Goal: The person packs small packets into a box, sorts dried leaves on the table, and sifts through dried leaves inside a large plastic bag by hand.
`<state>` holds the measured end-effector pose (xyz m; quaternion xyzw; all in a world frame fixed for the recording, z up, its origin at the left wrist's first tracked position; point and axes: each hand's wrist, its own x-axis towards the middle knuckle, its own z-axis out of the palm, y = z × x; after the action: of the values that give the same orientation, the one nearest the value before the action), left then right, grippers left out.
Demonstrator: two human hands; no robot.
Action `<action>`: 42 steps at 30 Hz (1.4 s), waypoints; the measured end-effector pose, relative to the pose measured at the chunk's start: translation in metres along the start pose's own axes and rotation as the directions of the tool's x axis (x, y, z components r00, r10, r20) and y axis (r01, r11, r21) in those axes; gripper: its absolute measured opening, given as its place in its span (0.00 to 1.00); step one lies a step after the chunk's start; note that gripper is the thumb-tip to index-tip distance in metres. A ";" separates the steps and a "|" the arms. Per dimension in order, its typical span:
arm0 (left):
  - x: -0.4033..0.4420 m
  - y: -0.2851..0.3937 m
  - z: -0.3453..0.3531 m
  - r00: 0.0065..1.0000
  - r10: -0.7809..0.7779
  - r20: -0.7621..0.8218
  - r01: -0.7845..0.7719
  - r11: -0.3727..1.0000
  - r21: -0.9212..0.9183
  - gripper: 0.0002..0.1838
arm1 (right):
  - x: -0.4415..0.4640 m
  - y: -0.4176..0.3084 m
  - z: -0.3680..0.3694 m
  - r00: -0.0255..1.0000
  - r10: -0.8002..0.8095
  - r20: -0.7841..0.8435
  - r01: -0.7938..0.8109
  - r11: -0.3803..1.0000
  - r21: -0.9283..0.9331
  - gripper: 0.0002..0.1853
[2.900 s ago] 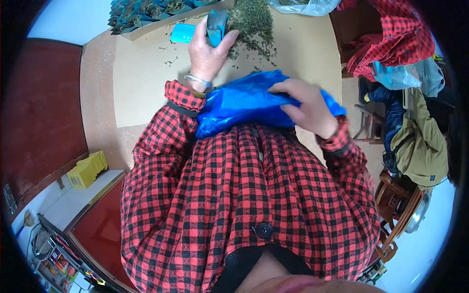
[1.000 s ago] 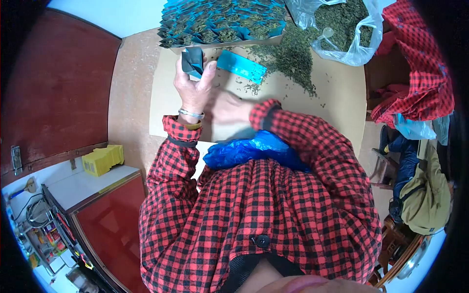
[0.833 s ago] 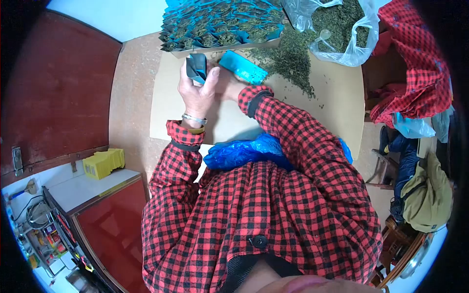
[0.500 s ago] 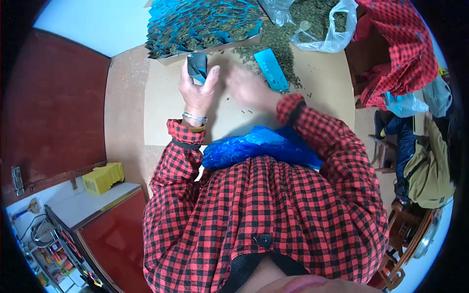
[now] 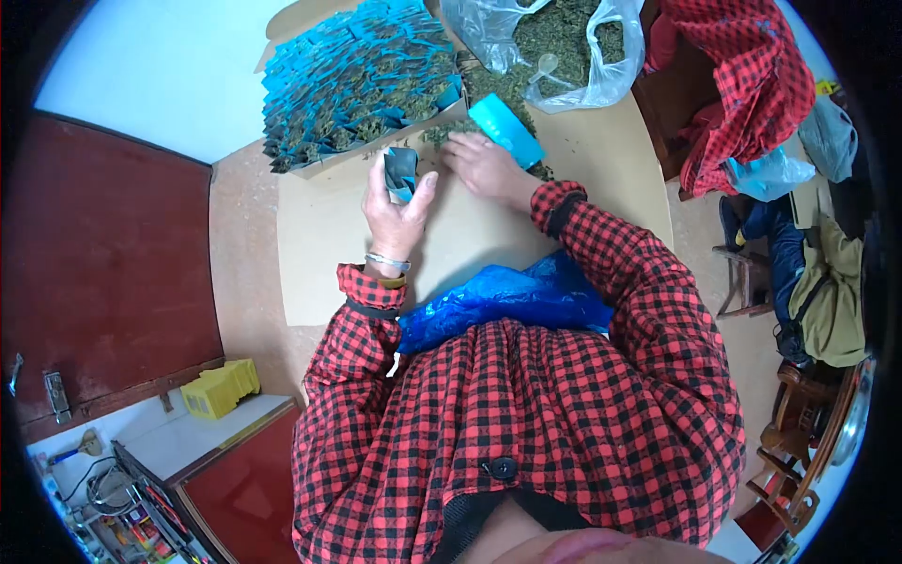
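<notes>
Head: tan tabletop [image 5: 319, 254], dark-red door [image 5: 103, 263]

Bright light; glare on blue plastic [image 5: 503, 293]; soft shadow beside left hand [image 5: 396, 221]; edges bowed, perhaps blurred.

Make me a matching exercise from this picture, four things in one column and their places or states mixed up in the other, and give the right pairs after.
1. Pouch
2. Blue plastic
3. Clear bag
4. Yellow block

A. On the white surface at the lower left of the picture
B. Green leaves inside it
C. Held upright in the left hand
D. Right by the checked top the person wears

Pairs: 1-C, 2-D, 3-B, 4-A
</notes>
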<state>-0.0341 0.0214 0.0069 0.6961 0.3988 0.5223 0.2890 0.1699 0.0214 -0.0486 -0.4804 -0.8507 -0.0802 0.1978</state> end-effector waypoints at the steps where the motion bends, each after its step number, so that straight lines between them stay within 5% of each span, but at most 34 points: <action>1: 0.003 0.000 0.002 1.000 0.013 0.000 -0.013 1.000 0.004 0.33 | 0.008 -0.003 0.007 1.000 -0.001 -0.013 0.001 1.000 -0.004 0.22; 5: 0.007 0.008 0.014 0.999 0.000 0.033 0.001 1.000 -0.027 0.33 | 0.033 -0.048 0.015 0.994 -0.085 -0.062 0.095 0.978 0.186 0.18; 8: 0.009 0.024 0.015 0.991 0.113 0.066 -0.117 0.992 0.047 0.27 | 0.055 -0.061 -0.060 0.948 0.172 0.267 -0.282 0.843 0.458 0.13; 9: 0.008 0.025 0.009 0.991 0.112 0.069 -0.116 0.992 0.053 0.27 | 0.052 -0.056 -0.050 0.949 0.170 0.266 -0.281 0.840 0.464 0.13; 12: 0.010 0.025 -0.011 0.999 -0.034 -0.002 0.034 0.999 -0.043 0.33 | 0.047 -0.016 0.003 0.972 0.227 0.054 -0.227 0.974 -0.016 0.12; 13: 0.011 0.024 -0.016 0.999 -0.033 -0.013 0.033 0.999 -0.033 0.33 | 0.057 -0.033 0.000 0.975 0.214 0.050 -0.214 0.977 -0.010 0.12; 15: 0.009 0.018 -0.030 0.997 0.009 -0.080 -0.009 1.000 0.007 0.33 | 0.079 -0.100 -0.012 0.865 0.080 0.495 -0.199 0.961 0.192 0.14; 17: 0.006 0.012 -0.046 0.991 0.034 -0.126 -0.028 0.998 0.047 0.33 | 0.075 -0.155 0.040 0.995 0.103 -0.005 -0.048 0.505 0.862 0.18; 18: 0.002 0.013 -0.055 0.991 0.043 -0.126 -0.031 0.995 0.092 0.32 | 0.084 -0.162 0.053 0.996 0.084 -0.010 -0.033 0.500 0.866 0.18; 20: -0.002 0.011 -0.066 0.990 0.055 -0.129 -0.032 0.984 0.174 0.32 | 0.099 -0.168 0.080 0.981 0.195 0.020 0.003 -0.113 0.994 0.18; 21: -0.002 0.006 -0.069 0.988 0.050 -0.145 -0.024 0.984 0.179 0.32 | 0.104 -0.169 0.081 0.969 0.237 0.075 0.032 -0.417 0.909 0.18; 23: -0.007 -0.006 -0.070 0.987 0.043 -0.157 -0.017 0.987 0.162 0.26 | 0.125 -0.132 0.085 0.986 0.156 0.051 -0.058 0.045 0.997 0.17; 24: -0.010 -0.010 -0.069 0.987 0.039 -0.157 -0.015 0.989 0.150 0.23 | 0.130 -0.116 0.062 0.992 0.064 -0.109 0.056 0.550 0.833 0.17; 25: -0.011 -0.011 -0.066 0.987 0.031 -0.156 -0.009 0.990 0.144 0.23 | 0.131 -0.102 0.041 0.975 -0.098 -0.199 0.175 0.889 0.423 0.16; 30: -0.007 -0.009 -0.031 0.993 -0.038 -0.107 0.043 0.998 0.041 0.31 | 0.088 -0.070 0.041 0.992 0.068 -0.105 -0.042 0.971 0.235 0.17; 33: -0.005 -0.004 -0.012 0.997 -0.023 -0.068 0.022 1.000 -0.012 0.31 | 0.050 -0.045 0.027 0.934 0.304 -0.189 -0.282 0.950 0.134 0.17; 38: -0.010 0.002 0.005 0.998 -0.062 -0.028 0.059 0.994 -0.097 0.32 | 0.007 -0.023 -0.003 0.906 0.408 -0.112 -0.397 0.911 0.110 0.21; 42: -0.016 0.013 0.006 0.999 -0.032 -0.028 0.030 0.996 -0.078 0.32 | -0.017 -0.014 -0.045 0.814 0.513 -0.274 -0.520 0.853 0.053 0.26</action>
<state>-0.0274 0.0009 0.0078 0.6704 0.3931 0.5430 0.3182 0.1776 -0.0136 -0.0144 -0.6791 -0.6511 -0.1004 0.3237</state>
